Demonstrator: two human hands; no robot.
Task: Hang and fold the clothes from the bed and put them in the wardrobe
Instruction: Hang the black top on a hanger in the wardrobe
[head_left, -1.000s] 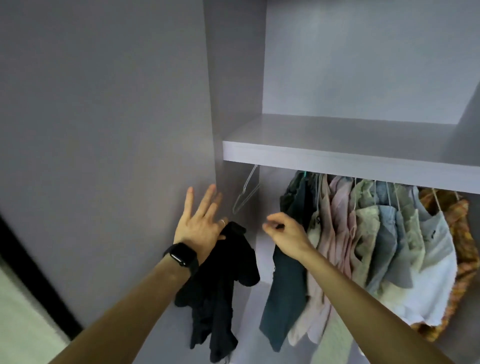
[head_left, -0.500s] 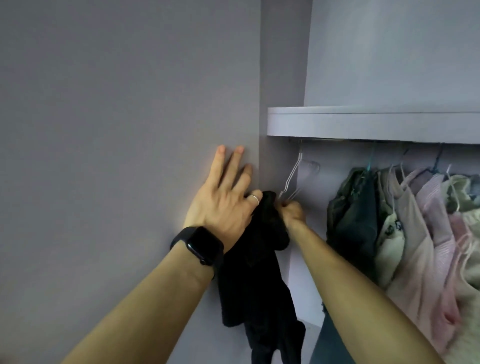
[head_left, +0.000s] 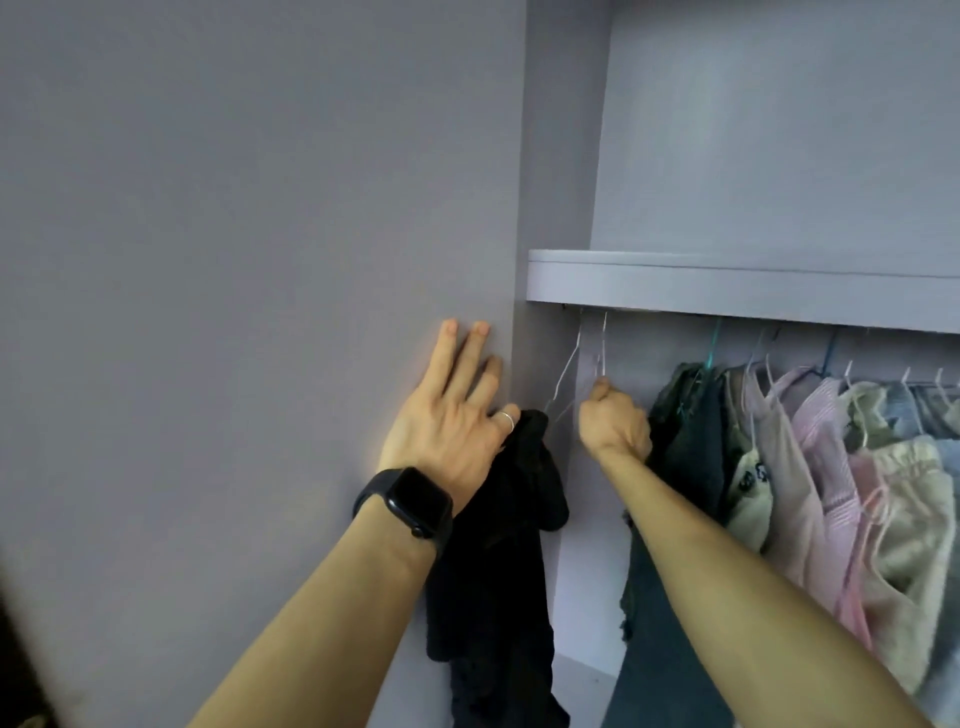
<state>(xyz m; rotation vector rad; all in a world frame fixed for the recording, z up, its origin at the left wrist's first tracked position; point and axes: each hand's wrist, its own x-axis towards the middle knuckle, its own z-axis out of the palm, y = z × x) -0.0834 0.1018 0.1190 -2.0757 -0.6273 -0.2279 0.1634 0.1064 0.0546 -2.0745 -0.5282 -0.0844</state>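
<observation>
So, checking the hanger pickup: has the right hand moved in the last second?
Yes. The right hand went up and left toward the shelf, and now grips the wire hanger.

1. A black cloth (head_left: 498, 519) is seen at 6 o'clock.
2. A pink striped shirt (head_left: 834, 493) is seen at 4 o'clock.
3. The hanger (head_left: 603, 348) is coloured white.
4. The wardrobe wall (head_left: 260, 234) is painted pale purple.

We show our left hand (head_left: 452, 431) flat on the wardrobe panel (head_left: 260, 260), with a loose garment (head_left: 509, 519) hanging from under its thumb, just to its right. Further right, our right hand (head_left: 613, 423) grips a hanger (head_left: 566, 374) that rises above it to beneath the shelf (head_left: 727, 286). Hung clothes (head_left: 831, 467) crowd to the right of that hand.
</observation>
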